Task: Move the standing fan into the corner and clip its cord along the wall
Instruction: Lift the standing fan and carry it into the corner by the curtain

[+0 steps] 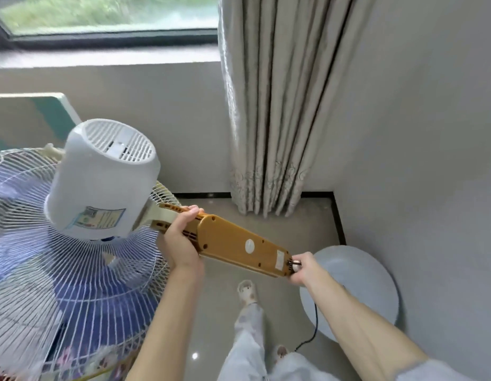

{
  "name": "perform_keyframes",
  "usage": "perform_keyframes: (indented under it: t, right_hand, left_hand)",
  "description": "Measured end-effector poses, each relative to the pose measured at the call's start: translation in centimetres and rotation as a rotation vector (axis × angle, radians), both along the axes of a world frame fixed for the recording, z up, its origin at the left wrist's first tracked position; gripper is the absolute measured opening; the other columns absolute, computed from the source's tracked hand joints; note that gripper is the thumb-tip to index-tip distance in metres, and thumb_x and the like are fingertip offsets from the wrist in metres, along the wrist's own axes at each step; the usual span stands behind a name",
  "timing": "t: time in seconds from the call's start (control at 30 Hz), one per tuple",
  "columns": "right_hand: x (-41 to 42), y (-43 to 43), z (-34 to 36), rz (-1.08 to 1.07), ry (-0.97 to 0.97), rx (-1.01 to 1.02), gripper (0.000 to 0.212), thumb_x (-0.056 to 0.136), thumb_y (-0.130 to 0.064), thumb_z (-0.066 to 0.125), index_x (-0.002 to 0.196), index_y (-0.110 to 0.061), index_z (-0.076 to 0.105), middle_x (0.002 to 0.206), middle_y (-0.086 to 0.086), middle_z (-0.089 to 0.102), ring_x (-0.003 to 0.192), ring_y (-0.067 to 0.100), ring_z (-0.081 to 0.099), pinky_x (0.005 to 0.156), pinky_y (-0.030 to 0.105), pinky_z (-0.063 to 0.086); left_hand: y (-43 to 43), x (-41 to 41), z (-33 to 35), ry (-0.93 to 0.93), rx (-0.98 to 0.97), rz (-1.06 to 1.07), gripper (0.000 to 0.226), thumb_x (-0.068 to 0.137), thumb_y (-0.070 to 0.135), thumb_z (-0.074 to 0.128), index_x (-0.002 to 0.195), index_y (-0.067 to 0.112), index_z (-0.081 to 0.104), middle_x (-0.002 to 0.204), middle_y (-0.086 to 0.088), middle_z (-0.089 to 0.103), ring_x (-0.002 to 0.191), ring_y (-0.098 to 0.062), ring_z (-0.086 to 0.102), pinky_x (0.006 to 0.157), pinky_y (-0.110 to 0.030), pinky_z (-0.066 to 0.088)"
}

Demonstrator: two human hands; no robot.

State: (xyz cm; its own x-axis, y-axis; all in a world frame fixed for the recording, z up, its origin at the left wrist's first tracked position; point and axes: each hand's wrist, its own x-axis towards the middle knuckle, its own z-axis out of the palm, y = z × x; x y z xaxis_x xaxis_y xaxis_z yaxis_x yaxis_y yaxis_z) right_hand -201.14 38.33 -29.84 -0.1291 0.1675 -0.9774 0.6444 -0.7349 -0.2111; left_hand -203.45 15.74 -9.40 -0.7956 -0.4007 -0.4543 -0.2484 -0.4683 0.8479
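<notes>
The standing fan is tilted in front of me, its white motor housing (101, 177) and wire cage with blue blades (60, 270) at the left. Its yellow-brown control neck (236, 243) slants down to the right. My left hand (181, 237) is shut around the upper end of that neck. My right hand (302, 269) grips the lower end, where the metal pole meets it; the pole itself is hidden. The round grey fan base (359, 281) lies on the floor close to the right wall. A dark cord (313, 331) runs down from behind my right forearm onto the floor.
A beige curtain (274, 105) hangs in the corner where the window wall meets the right wall (431, 133). A black skirting strip (339, 221) edges the glossy tiled floor. My slippered feet (247, 292) stand below. Flowered fabric (74, 361) lies at the lower left.
</notes>
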Motion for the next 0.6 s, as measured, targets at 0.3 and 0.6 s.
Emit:
perform_keyframes:
  t: [0.3, 0.6]
  right_hand:
    - [-14.7, 3.5, -5.3, 0.076, 0.002, -0.068, 0.014, 0.088, -0.005, 0.054, 0.1, -0.008, 0.059, 0.106, 0.01, 0.067, 0.087, 0.024, 0.066, 0.096, 0.036, 0.052]
    - [-24.8, 10.0, -16.4, 0.177, -0.001, -0.026, 0.028, 0.09, -0.003, 0.047, 0.114, 0.0, 0.061, 0.112, 0.019, 0.068, 0.093, 0.031, 0.069, 0.069, 0.044, 0.06]
  left_hand:
    - [6.3, -13.2, -4.8, -0.055, -0.051, 0.019, 0.022, 0.072, 0.013, 0.072, 0.093, 0.016, 0.074, 0.095, 0.004, 0.076, 0.089, -0.016, 0.068, 0.067, -0.027, 0.049]
    - [14.7, -21.4, -10.5, -0.054, -0.148, -0.065, 0.036, 0.067, 0.01, 0.073, 0.103, 0.009, 0.074, 0.08, 0.006, 0.071, 0.065, -0.001, 0.065, 0.054, -0.018, 0.05]
